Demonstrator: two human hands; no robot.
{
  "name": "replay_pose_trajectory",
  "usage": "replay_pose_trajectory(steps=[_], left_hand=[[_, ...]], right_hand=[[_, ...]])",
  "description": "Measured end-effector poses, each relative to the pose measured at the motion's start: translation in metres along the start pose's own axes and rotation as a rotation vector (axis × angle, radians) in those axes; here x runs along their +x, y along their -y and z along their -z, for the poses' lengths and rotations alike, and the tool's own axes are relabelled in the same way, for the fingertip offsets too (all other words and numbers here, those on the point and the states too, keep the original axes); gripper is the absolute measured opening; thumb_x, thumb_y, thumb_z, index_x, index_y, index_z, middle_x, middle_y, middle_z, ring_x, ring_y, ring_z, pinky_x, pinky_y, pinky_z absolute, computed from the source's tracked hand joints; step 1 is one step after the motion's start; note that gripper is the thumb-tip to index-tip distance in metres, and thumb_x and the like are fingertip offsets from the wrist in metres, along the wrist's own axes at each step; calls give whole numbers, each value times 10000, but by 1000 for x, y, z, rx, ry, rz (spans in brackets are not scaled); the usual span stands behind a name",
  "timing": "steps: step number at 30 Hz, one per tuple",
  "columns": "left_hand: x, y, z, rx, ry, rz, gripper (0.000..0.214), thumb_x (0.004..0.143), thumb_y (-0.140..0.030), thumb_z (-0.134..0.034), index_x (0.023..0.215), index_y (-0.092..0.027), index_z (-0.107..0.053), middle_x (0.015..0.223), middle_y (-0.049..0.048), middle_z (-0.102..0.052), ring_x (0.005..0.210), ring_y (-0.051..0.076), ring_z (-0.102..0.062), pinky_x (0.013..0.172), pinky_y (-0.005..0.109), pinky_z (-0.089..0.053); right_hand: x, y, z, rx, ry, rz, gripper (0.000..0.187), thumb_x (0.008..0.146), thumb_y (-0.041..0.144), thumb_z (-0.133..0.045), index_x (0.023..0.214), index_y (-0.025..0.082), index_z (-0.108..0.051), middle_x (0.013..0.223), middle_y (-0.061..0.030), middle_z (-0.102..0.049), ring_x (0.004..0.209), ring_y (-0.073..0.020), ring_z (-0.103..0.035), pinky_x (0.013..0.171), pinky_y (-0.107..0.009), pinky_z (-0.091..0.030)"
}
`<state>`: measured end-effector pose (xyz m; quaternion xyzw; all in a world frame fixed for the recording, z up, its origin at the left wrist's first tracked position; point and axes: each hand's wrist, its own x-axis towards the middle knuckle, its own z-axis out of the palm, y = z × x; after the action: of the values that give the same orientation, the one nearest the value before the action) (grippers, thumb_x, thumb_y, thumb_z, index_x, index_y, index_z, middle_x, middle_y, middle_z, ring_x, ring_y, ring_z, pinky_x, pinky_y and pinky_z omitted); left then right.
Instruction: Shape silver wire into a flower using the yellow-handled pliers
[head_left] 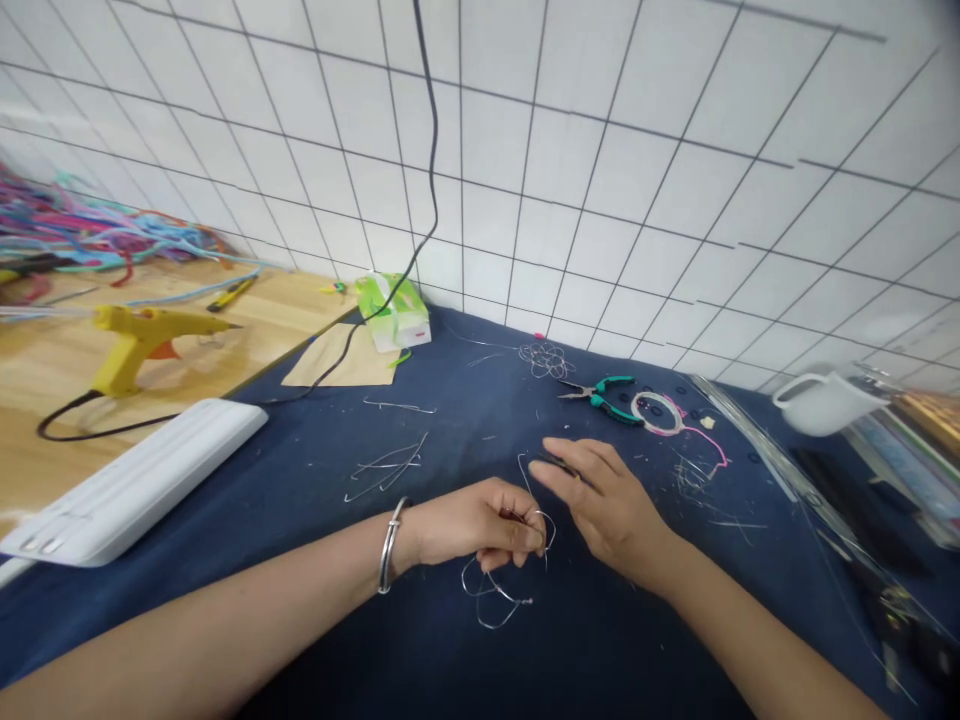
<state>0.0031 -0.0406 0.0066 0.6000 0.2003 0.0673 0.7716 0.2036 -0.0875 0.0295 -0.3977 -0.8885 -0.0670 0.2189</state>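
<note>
My left hand (480, 522), with a silver bangle on the wrist, is closed in a pinch on a thin silver wire (495, 590) that curls in loops below the fingers, over the dark blue cloth (315, 520). My right hand (600, 495) is just to its right, fingers pressed round a small dark thing near the wire's upper end; I cannot make out what it is. The two hands are almost touching.
Green-handled pliers (604, 393), a tape ring (657, 412) and a wire flower (546, 358) lie beyond the hands. Cut wire pieces (386, 465), a white case (131, 480), a yellow glue gun (142, 335), a tissue pack (394, 310) and a white jug (825, 400) surround them.
</note>
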Motion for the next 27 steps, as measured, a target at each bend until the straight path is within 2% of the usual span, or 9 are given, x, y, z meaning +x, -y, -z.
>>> replay_pose_trajectory(steps=[2,5,11,16,21,27], left_hand=[[1,1,-3,60,41,13,169,766,-297,-566,768,-130,-594,597,-24,-516,402,37,-389,396,180,-289],[1,1,-6,149,50,14,165,781,-287,-540,758,-132,-592,597,-23,-513,404,37,-379,390,177,-283],[-1,-3,-8,278,24,8,158,789,-276,-513,765,-137,-584,612,-25,-523,402,26,-369,403,167,-289],[-2,-2,-3,347,-38,-14,164,780,-293,-516,791,-145,-585,635,-23,-534,407,30,-386,402,160,-307],[-3,-3,2,363,-127,-40,128,771,-259,-520,806,-149,-576,660,-20,-539,453,41,-436,433,159,-327],[-2,-4,5,317,-173,-63,110,765,-242,-520,798,-150,-570,669,-21,-546,461,39,-443,449,157,-333]], right_hand=[[0,5,4,-57,78,106,425,870,132,-412,1247,328,-412,1333,-17,-397,1142,-199,-372,886,-383,-367],[0,10,8,-144,135,179,332,882,209,-434,1198,307,-470,1311,-12,-439,1158,-212,-358,872,-389,-361],[4,11,16,-189,144,190,211,888,190,-426,1041,206,-571,1195,-42,-544,1119,-206,-400,837,-362,-358],[4,6,22,-206,176,217,198,887,158,-410,949,184,-596,930,-54,-621,1002,-182,-466,765,-322,-363],[-1,5,25,-287,188,222,204,868,127,-419,968,172,-591,892,-54,-614,915,-185,-489,729,-332,-368],[-5,7,27,-304,128,243,225,858,105,-423,1009,168,-578,863,-59,-618,911,-185,-511,731,-346,-387]])
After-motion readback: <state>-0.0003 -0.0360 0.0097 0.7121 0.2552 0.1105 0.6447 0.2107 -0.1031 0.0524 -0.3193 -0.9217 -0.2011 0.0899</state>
